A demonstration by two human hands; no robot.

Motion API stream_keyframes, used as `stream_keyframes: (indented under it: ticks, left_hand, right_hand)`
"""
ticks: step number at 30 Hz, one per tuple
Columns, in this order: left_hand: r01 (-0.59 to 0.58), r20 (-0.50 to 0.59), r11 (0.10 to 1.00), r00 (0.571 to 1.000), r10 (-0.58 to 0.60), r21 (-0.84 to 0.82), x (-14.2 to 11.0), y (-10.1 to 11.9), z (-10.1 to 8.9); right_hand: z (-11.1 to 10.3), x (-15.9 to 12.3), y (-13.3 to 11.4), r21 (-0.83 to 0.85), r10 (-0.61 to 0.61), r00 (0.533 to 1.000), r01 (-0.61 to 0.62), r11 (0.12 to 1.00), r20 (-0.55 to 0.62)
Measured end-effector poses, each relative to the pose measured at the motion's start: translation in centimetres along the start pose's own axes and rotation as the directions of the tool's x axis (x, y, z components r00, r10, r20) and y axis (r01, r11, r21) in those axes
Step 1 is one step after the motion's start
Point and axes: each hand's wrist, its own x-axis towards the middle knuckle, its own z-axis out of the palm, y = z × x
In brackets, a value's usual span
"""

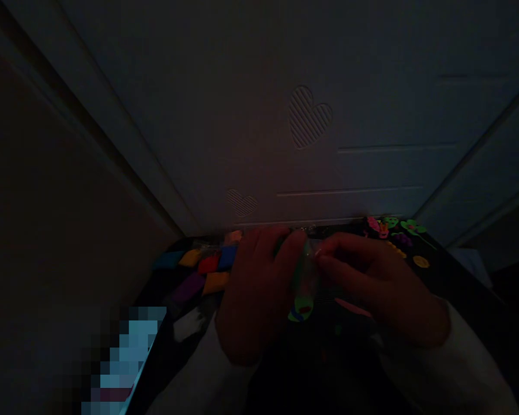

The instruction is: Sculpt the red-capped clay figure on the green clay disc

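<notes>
Green packet (303, 287), long axis near-to-far, left grip (262, 282) holding, right grip (378, 285) pinching

The clear wrapper (312, 271) is looking like thin, glossy plastic. The wall panel (251, 104) is appearing smooth and matt, and its hearts (309, 118) are showing rough ridges.

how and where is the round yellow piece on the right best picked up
I'd pinch the yellow piece by opposite edges of its rim, coming from above and the near right. It looks thin and lies flat, so only the edge offers a grip, and the other small pieces lie beyond it and to its left.
</notes>
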Motion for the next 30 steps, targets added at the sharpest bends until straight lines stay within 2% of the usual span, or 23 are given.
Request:
stream_keyframes:
  ticks: [3,7,9,16,21,24,27,30]
  left_hand:
    - [0.012,0.047,0.998,0.999,-0.009,-0.056,0.1,-0.2,-0.2]
    - [0.077,0.175,0.975,0.984,-0.04,-0.208,0.0,-0.4,-0.7]
    - [0.098,0.209,0.969,0.977,-0.05,-0.228,-0.1,-0.6,-0.8]
    - [0.067,0.089,0.996,0.994,-0.062,-0.055,-0.1,-0.9,-0.5]
    - [0.064,0.001,0.998,0.998,-0.064,-0.004,0.0,-0.8,-0.4]
    - [0.062,-0.052,0.998,0.997,-0.06,0.03,0.0,-0.7,-0.4]
    - [0.042,-0.06,0.998,0.997,-0.039,0.045,0.0,-0.7,-0.4]
    - [0.012,-0.043,0.999,0.999,-0.01,0.043,-0.1,-0.8,-0.1]
  right_hand:
    - [-0.4,0.3,0.3,-0.029,-0.003,0.999,0.002,1.0,-0.036]
    - [-1.0,0.5,0.7,-0.061,-0.065,0.993,0.059,0.996,-0.096]
    - [-1.2,0.6,0.8,-0.085,-0.083,0.991,0.075,0.994,-0.1]
    - [-0.8,0.5,1.2,-0.185,-0.198,0.954,0.158,0.97,-0.227]
    - [-0.6,0.4,1.4,-0.115,-0.137,0.965,0.114,0.987,-0.222]
    - [-0.5,0.3,1.3,-0.131,-0.157,0.958,0.129,0.983,-0.239]
    - [-0.5,0.2,1.1,-0.139,-0.171,0.958,0.142,0.98,-0.228]
    - [-0.7,0.3,0.9,-0.075,-0.113,0.98,0.102,0.992,-0.162]
